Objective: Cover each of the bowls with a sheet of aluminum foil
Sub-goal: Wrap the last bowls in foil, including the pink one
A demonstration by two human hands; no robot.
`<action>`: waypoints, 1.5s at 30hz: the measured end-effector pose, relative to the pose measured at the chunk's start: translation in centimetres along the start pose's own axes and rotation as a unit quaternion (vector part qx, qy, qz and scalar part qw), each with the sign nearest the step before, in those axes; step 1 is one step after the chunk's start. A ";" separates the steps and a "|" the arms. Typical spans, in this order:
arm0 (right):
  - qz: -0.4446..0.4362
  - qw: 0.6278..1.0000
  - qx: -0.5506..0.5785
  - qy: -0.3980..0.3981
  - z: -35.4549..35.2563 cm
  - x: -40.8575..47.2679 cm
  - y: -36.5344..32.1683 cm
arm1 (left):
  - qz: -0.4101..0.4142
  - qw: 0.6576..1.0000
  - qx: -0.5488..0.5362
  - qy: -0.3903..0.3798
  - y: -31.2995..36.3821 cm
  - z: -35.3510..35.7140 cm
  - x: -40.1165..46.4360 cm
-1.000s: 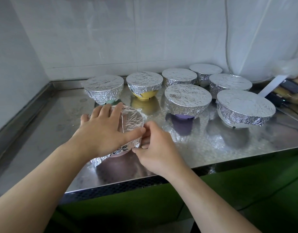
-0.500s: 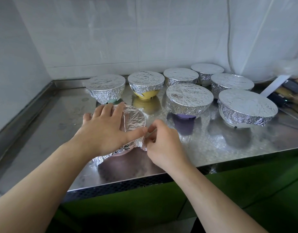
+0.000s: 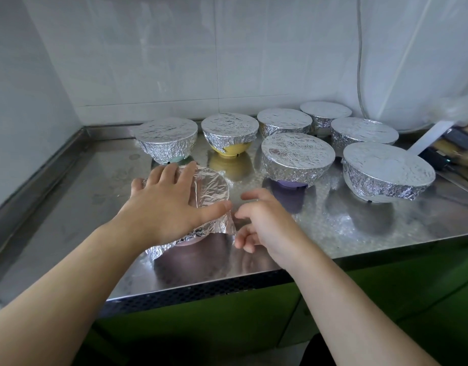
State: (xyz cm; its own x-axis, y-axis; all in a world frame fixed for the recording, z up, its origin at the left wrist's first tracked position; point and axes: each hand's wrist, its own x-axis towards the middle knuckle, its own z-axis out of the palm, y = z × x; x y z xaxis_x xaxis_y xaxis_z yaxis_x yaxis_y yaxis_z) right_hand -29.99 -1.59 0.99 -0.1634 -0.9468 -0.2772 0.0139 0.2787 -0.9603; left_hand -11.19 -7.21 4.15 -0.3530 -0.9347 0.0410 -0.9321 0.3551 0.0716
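I am on what looks like the last bowl (image 3: 186, 240), the pinkish one at the near edge of the steel worktop (image 3: 69, 207), at about 7 o'clock from the seven wrapped bowls (image 3: 297, 157) behind it. My left hand (image 3: 165, 207) lies flat on the foil sheet (image 3: 210, 190), fingers straight and spread, holding it down over the rim. My right hand (image 3: 264, 220) hovers just beside the bowl at 3 o'clock, fingers loosely curled around nothing. The foil flap (image 3: 227, 225) on that side juts outward, not yet folded under. Next I judge the right fingers must press that flap down against the bowl's wall. The bowl stands upright, mouth up; being round, it has no long axis.
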 end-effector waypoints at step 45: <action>-0.225 0.801 -0.531 0.161 3.1 -1.8 1.3 | 0.003 1.000 -0.003 0.012 0.0 0.2 0.0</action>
State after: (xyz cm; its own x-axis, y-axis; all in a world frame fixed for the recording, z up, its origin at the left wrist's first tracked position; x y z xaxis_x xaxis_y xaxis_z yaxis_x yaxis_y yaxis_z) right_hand -26.60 -0.07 0.16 -0.1649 -0.9470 0.2757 -0.9368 0.0630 -0.3441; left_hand -11.26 -7.22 3.99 -0.3561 -0.9322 0.0644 -0.9296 0.3604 0.0767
